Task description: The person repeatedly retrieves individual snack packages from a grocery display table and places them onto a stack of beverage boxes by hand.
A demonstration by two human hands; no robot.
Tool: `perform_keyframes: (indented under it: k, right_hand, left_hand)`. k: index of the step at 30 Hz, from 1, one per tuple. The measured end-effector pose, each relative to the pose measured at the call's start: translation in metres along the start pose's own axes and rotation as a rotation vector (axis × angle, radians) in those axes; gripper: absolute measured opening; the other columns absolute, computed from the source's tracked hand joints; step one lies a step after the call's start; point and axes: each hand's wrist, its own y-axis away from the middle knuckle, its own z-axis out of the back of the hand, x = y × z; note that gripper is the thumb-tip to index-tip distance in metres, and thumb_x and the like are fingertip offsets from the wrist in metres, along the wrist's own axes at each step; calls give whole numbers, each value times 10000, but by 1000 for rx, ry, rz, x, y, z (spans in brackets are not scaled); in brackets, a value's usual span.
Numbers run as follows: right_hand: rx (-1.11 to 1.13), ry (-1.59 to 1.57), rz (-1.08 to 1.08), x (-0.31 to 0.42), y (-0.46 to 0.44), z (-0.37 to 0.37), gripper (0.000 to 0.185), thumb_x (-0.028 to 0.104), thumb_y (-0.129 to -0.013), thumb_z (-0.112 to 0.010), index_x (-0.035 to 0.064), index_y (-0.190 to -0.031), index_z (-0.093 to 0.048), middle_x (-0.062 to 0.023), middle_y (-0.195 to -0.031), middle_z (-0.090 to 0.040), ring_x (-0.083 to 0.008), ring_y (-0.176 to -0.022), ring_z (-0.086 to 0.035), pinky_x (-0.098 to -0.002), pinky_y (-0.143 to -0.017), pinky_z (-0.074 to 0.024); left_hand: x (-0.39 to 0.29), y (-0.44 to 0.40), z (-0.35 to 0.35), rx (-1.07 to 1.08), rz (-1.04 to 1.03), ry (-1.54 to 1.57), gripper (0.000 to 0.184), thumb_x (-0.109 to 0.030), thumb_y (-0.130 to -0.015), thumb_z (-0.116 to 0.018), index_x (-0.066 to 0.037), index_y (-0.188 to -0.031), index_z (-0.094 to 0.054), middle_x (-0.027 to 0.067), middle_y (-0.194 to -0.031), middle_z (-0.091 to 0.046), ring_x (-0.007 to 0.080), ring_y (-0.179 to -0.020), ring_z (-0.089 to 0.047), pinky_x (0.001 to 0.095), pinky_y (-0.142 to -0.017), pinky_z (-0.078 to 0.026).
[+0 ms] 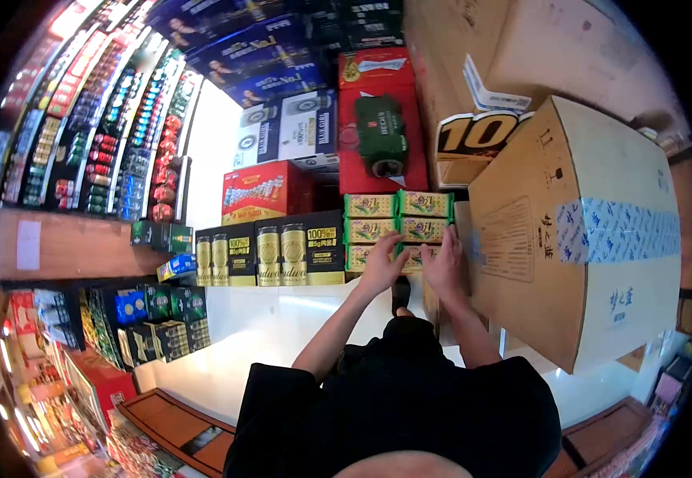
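Green-edged yellow packs [372, 206] lie in two columns of three rows, in front of a red box. My left hand [382, 264] rests at the front pack of the left column, its fingers apart. At the front right of the packs is my right hand [443, 264], its fingers stretched forward along their outer side. Both hands cover parts of the front row. Neither hand is closed round a pack. Behind the packs, a green can pack [382, 135] lies on the red box [421, 163].
Black and gold beer boxes [278, 251] adjoin the packs on the left. A big taped carton [553, 231] stands close by my right hand. Blue cases [242, 60] are stacked at the back. Shelves of cans [99, 127] line the far left.
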Motion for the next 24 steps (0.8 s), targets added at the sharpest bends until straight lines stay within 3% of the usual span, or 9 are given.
perform_keyframes:
  k: [4, 8, 12, 17, 20, 24]
  right_hand:
    - [122, 40, 156, 30, 18, 5, 618, 207, -824, -656, -46, -1317, -383, -305, -1373, -387, -447, -1259, -370, -491, -1061, -311]
    - [276, 37, 293, 73, 51, -9, 570, 198, -827, -645, -47, -1289, -420, -270, -1387, -388, -445, -1241, -382, -485, -1056, -323]
    - [401, -142, 597, 133, 121, -29, 513, 184, -778, -676, -38, -1196, -477, -258, -1183, -526, -435, -1102, -483, -489, -937, -406]
    - [843, -59, 730, 196, 260, -60, 571, 252, -796, -684, -42, -1236, -470, -252, -1242, -517, -401, -1164, -483, -438, -1009, -381]
    - [1052, -143, 937, 207, 361, -93, 590, 273, -800, -661, -51, -1244, -446, -260, -1263, -496, -431, -1152, -472, -464, -989, -396]
    - [1344, 1, 1212, 242, 497, -89, 605, 275, -805, -648, -52, -1270, -441, -254, -1270, -496, -425, -1110, -509, -461, -962, -429]
  left_hand:
    - [-6, 70, 32, -11, 168, 146, 333, -160, -891, -625, 7, -1174, -578, 165, -1171, -588, 279, -1029, -620, 343, -881, -499]
    - [16, 164, 54, -121, 212, 126, 309, -173, -902, -620, 11, -1149, -589, 150, -1054, -627, 251, -956, -645, 342, -823, -526]
    - [35, 287, 76, -277, 317, 119, 305, -193, -901, -625, -1, -1137, -611, 147, -1078, -631, 244, -953, -647, 339, -827, -525]
    - [61, 454, 75, -621, 538, 252, 325, -209, -901, -621, 3, -1147, -607, 131, -1070, -652, 223, -955, -641, 336, -837, -517]
    - [62, 546, 63, -794, 608, 299, 323, -199, -902, -611, 13, -1146, -603, 145, -1059, -661, 230, -948, -648, 341, -829, -521]
    - [51, 648, 51, -1043, 628, 382, 298, -134, -895, -591, 17, -1151, -595, 150, -1052, -664, 227, -958, -647, 343, -828, -523]
